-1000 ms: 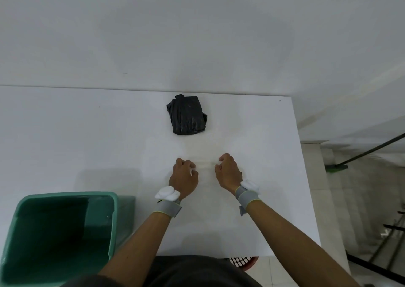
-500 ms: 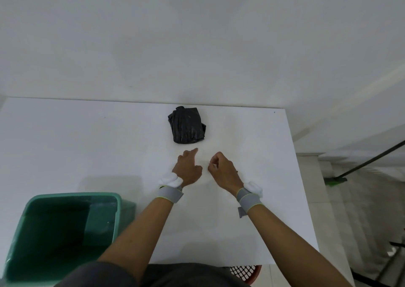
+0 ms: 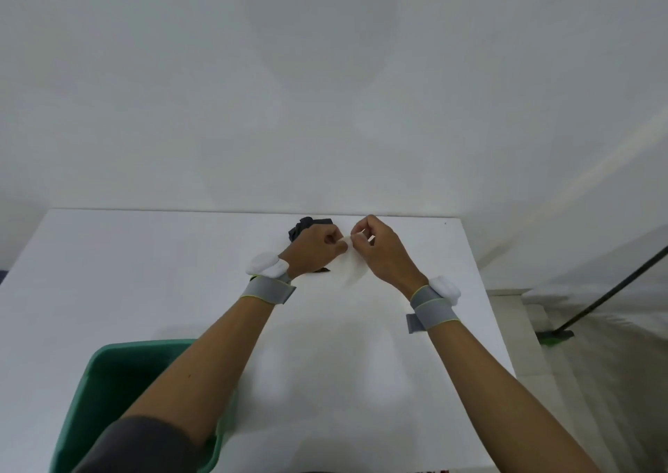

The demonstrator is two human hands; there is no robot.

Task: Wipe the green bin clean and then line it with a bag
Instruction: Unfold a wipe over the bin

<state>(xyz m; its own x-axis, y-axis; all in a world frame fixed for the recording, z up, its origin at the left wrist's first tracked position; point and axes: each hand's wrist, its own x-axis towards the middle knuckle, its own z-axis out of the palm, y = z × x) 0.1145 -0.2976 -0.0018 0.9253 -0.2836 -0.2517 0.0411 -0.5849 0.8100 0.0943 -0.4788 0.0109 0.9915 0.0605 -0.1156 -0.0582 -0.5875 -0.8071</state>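
A plain white wall fills the upper part of the view, and below it a white table (image 3: 144,292) runs up to meet that wall. Places here are told from the table.

Over the far middle of the table, both hands are raised together. The left hand (image 3: 316,248) and the right hand (image 3: 379,248) each have their fingers curled, and between them they pinch the top edge of a thin white wipe (image 3: 352,266), which hangs down from the fingertips above the table top. So the grip of each hand is closed on the wipe. Each wrist carries a grey strap with a white pad on it.

Behind the left hand, near the table's far edge by the wall, lies the folded black bag (image 3: 307,225); most of it is hidden by the hand, and only its top and a small dark corner below the hand show. Whether the hand touches it cannot be told.

The green bin (image 3: 108,382) stands at the table's near left corner, open side up, its inside in shadow. The left forearm crosses over its right part, and a dark sleeve covers part of its near rim. The bin is well apart from the bag and the wipe.

Past the table's right edge, lower down, a dark pole with a green head (image 3: 553,339) leans on the pale floor.
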